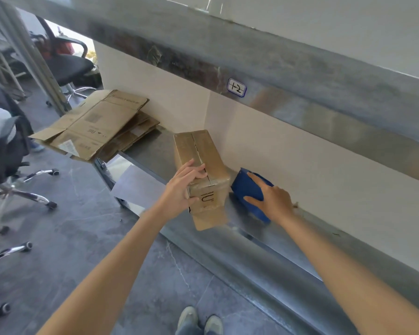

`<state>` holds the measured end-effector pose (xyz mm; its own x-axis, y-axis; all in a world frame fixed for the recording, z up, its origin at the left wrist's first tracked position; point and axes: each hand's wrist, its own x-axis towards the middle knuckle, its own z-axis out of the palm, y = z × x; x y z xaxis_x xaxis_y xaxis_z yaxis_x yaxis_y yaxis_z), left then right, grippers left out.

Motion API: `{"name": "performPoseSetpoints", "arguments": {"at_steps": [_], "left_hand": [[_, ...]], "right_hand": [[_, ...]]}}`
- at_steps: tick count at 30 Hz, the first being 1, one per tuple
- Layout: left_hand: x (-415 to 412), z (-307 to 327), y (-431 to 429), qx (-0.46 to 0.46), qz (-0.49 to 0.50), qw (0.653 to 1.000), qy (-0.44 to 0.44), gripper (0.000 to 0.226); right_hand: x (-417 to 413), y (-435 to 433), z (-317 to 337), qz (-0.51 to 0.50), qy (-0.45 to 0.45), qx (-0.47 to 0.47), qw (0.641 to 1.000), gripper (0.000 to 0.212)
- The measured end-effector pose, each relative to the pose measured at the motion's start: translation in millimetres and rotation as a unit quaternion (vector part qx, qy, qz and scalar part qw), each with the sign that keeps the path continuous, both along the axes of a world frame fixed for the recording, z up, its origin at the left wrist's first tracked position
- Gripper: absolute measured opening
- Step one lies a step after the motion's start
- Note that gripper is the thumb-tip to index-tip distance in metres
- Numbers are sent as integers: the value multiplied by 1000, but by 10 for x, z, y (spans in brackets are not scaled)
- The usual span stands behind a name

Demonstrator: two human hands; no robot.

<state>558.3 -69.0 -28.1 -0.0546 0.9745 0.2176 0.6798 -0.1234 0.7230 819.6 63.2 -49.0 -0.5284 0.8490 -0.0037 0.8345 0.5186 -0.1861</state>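
The left grip (183, 187) clasps the near end of the taped cardboard box (203, 151), which lies on the metal worktop (252, 235). Black marker on that end reads roughly "IU". Just beside it, the right grip (275, 198) grasps a blue tape dispenser (248, 187). Farther left lie flattened cartons (94, 124). Above, a label (236, 87) reads "1-2".

The box (198, 151) lies under the left hand (182, 187), the tape dispenser (244, 187) under the right hand (276, 201) (both on the shelf (252, 238)); flattened cartons (94, 122) lie farther left.

Mid-frame, the left hand (184, 187) grips a taped cardboard box (201, 163) while the right hand (272, 201) grasps a blue tape dispenser (248, 189) on the metal shelf (228, 240).
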Motion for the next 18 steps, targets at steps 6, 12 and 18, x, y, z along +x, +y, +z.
{"name": "performPoseSetpoints", "arguments": {"at_steps": [6,12,18], "left_hand": [[0,-23,12,-1,6,1000,10,62],[8,-44,25,-2,15,1000,12,61],[21,-29,19,-3,16,1000,1,60]], "right_hand": [[109,-18,-297,-16,66,-9,998,73],[126,12,-429,-17,95,-33,995,70],[149,34,-341,4,94,-94,991,69]]}}
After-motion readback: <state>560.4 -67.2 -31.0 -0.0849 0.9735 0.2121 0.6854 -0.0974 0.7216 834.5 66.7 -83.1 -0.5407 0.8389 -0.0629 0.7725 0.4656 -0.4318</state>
